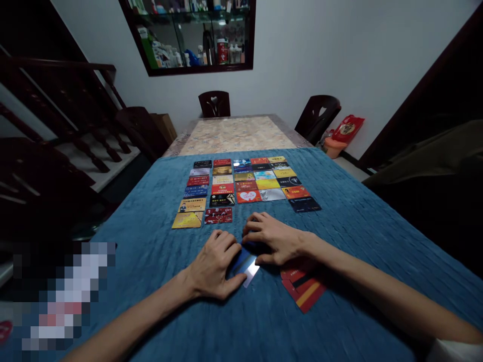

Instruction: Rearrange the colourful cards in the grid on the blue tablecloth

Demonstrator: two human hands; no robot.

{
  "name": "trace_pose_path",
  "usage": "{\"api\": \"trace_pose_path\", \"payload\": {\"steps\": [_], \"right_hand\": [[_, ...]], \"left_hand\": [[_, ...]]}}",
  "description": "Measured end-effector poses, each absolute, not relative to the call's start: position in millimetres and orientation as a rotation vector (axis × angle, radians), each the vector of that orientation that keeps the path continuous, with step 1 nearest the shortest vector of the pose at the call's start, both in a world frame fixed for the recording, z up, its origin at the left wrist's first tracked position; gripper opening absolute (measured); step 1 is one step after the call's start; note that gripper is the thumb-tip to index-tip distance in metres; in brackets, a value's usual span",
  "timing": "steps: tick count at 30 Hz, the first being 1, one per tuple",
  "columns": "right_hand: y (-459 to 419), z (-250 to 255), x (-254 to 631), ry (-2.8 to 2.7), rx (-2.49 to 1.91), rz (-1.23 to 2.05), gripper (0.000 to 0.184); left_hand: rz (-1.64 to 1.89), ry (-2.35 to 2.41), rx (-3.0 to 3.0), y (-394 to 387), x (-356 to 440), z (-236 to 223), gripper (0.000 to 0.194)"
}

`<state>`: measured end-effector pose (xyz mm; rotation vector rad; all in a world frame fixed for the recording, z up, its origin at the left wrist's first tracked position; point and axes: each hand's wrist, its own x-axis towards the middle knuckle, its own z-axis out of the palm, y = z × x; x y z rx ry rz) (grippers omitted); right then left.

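Left hand: half-curled against glossy blue-and-silver rectangular card; grip unclear.
Right hand: half-curled at its right; grip unclear.
Card rows: multicoloured, beyond both.

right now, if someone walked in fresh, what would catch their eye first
The block of colourful cards laid in columns on the blue cloth stands out first, mid-picture. Next come the left hand and right hand, close together, with at least one glinting blue card between them. Some red cards lie overlapping on the near side of the right hand.
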<state>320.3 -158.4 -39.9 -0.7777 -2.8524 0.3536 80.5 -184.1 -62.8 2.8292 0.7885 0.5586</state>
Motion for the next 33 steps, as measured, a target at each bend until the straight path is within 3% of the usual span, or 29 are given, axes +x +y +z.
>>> {"api": "trace_pose_path", "payload": {"steps": [7,19,33], "right_hand": [[-154,-45,321,-2.852,-0.703,0.324,0.036],[-150,-49,326,-2.67,-0.532,0.428,0.028],[-140,-75,319,-2.415,-0.628,0.252,0.036]], "left_hand": [[0.544,0.779,2.867,-186,81,-59,0.031],[0.851,0.598,2.915,-181,78,-55,0.009],[1.227,0.534,2.751,-168,73,-54,0.02]]}}
